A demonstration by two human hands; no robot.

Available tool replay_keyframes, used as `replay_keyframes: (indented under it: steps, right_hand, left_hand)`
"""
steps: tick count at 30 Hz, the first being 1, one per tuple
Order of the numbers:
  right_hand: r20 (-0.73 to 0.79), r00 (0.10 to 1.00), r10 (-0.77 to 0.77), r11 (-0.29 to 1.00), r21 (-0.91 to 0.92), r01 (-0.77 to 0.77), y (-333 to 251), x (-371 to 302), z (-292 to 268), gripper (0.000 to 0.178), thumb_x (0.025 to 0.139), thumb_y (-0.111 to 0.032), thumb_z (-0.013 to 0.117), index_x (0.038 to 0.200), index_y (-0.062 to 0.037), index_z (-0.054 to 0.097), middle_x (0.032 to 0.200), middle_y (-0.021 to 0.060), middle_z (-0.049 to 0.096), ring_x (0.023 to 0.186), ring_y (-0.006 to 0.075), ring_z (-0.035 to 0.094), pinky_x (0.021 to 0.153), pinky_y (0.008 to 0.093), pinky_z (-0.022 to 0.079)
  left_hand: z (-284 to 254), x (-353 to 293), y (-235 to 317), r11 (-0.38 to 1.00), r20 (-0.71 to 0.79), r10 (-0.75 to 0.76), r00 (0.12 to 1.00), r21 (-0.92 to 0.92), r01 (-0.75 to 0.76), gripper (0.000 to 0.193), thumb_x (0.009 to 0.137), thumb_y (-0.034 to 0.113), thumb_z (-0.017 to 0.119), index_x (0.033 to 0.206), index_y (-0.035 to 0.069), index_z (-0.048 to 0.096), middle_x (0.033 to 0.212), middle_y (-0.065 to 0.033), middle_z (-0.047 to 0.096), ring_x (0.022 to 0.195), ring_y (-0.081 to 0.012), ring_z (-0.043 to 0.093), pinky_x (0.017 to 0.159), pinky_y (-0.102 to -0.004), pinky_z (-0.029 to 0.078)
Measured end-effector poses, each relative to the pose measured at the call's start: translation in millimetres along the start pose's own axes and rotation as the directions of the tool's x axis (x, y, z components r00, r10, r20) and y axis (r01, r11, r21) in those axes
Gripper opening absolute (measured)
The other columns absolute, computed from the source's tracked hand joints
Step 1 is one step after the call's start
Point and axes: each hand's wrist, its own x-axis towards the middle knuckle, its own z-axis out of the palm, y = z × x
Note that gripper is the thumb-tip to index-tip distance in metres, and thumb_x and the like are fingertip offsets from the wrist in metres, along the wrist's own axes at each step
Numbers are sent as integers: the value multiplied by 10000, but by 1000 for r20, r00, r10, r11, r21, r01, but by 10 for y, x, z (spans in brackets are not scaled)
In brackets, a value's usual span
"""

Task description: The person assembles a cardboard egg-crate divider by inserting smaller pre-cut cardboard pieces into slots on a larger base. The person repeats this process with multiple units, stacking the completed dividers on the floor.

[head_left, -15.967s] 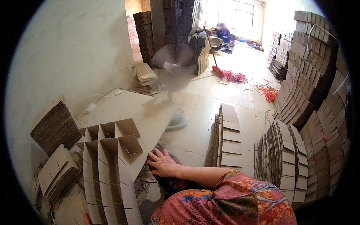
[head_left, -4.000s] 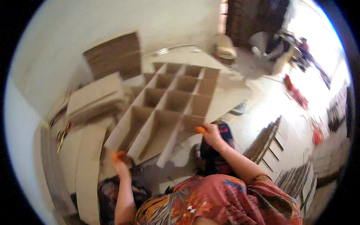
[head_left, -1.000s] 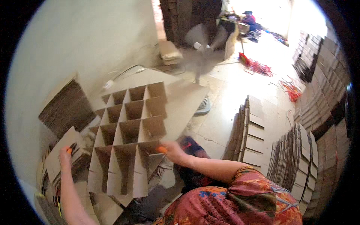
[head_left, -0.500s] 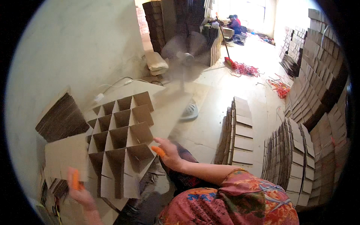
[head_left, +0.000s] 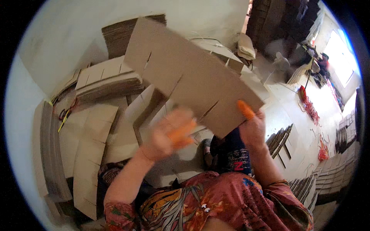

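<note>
A slotted cardboard sheet (head_left: 192, 73) is tilted up in front of me, with several slits cut into its lower edge. My right hand (head_left: 253, 129) grips its right end, an orange finger cover on the thumb lying over the face. Smeared by motion, my left hand (head_left: 165, 134) is just below the sheet's slit edge, also with orange finger covers; its fingers are too blurred to read. Behind and under the sheet, standing cardboard pieces (head_left: 148, 101) are partly hidden.
A stack of slotted sheets (head_left: 110, 82) lies on the left, near a dark cardboard stack (head_left: 115, 40) against the wall. More cardboard (head_left: 92, 150) is at lower left. A fan (head_left: 281, 61), red strapping (head_left: 308, 107) and stacked dividers (head_left: 333, 173) are to the right.
The view has swung left. A slotted sheet is now raised in my right hand, which was beside the assembled divider grid. The sheet covers much of where the grid stood.
</note>
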Motion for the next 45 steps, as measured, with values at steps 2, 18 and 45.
replay_keyframes:
  steps: [2, 18, 45]
  right_hand:
    - [44, 995, -90, 992, -89, 94, -105, 50, 30, 181, 831, -23, 603, 1006, -20, 651, 969, 54, 655, 876, 157, 607, 776, 296, 487]
    - [236, 954, -184, 772, -566, 289, 104, 57, 283, 146, 828, -65, 635, 955, 1, 667, 848, 11, 661, 781, 88, 566, 694, 250, 456]
    - [284, 957, -51, 505, -820, 270, 672, 67, -129, 144, 808, 31, 583, 931, -5, 648, 772, 148, 655, 669, 127, 601, 598, 279, 464]
  left_hand:
    - [-189, -90, -283, 977, -227, -207, 952, 6, 214, 287, 860, 124, 593, 1123, 8, 594, 1133, -139, 594, 1064, -249, 562, 903, -340, 444]
    - [-453, -645, -1210, 396, -325, -913, 245, -571, 719, 324, 930, 238, 528, 1189, 48, 573, 1046, -41, 614, 895, -117, 565, 748, -263, 455]
    - [-217, -726, -1127, 521, -430, -837, 340, -430, 737, 284, 913, 180, 550, 1134, 8, 595, 970, -36, 613, 858, -117, 530, 774, -257, 427]
